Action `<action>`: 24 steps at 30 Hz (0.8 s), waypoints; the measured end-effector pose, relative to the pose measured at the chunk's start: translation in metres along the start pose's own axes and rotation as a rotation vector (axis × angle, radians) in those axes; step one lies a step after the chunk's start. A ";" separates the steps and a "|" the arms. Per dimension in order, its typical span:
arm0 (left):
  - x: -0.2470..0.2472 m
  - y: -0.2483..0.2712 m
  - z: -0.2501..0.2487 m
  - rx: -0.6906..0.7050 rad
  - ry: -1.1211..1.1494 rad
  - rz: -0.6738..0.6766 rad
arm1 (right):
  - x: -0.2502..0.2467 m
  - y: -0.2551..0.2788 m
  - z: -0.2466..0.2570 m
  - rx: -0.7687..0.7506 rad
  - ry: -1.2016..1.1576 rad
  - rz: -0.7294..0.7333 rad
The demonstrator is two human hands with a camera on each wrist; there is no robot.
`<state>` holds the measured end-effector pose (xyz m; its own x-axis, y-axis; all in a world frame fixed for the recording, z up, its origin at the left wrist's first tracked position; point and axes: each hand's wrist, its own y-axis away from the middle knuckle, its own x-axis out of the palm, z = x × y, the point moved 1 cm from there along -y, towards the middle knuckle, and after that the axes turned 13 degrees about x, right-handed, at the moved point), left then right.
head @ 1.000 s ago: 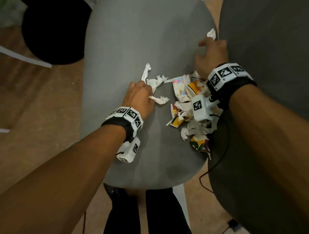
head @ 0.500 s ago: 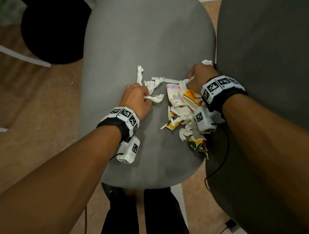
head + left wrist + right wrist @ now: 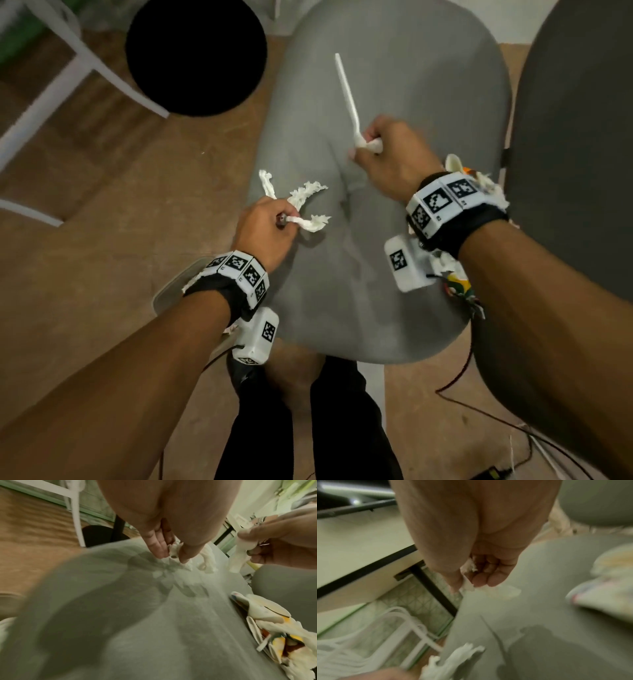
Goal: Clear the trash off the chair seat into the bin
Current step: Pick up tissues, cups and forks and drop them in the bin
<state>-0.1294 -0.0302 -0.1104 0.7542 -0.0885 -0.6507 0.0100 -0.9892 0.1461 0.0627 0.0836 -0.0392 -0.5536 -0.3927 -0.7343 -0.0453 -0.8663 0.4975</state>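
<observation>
The grey chair seat (image 3: 394,68) carries a pile of crumpled paper cups and tissue (image 3: 459,294) at its right edge, partly hidden under my right wrist; the left wrist view shows this pile (image 3: 274,628) better. My left hand (image 3: 282,221) pinches several torn white tissue strips (image 3: 301,198) just above the seat's left side, and they stick out between its fingers (image 3: 161,545). My right hand (image 3: 368,144) grips a white plastic spoon (image 3: 346,85) together with a wad of tissue, the handle pointing away from me.
A black round object (image 3: 195,54) stands on the wooden floor left of the chair, beside a white frame (image 3: 51,85). A white rimmed thing (image 3: 171,291) sits under my left wrist. A dark grey chair (image 3: 582,137) borders the right. Cables (image 3: 455,387) cross the floor.
My right hand came off the pile and rose, now holding the spoon and tissue. My left hand closed on the tissue strips and lifted them leftward. The view shifted left.
</observation>
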 end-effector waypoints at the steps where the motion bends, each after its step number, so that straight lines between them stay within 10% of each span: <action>1: -0.010 0.011 0.010 -0.025 0.015 -0.039 | 0.019 0.014 0.015 -0.034 -0.041 0.028; 11: -0.081 0.142 0.155 -0.312 -0.016 -0.130 | 0.240 0.135 0.085 -0.057 -0.137 0.400; 24: -0.069 0.209 0.236 -0.466 0.116 -0.116 | 0.373 0.138 0.048 0.139 0.295 0.682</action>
<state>-0.3343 -0.2582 -0.2115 0.7982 0.0592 -0.5994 0.3711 -0.8321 0.4121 -0.1899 -0.1681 -0.2224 -0.2523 -0.9112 -0.3258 0.1124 -0.3620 0.9254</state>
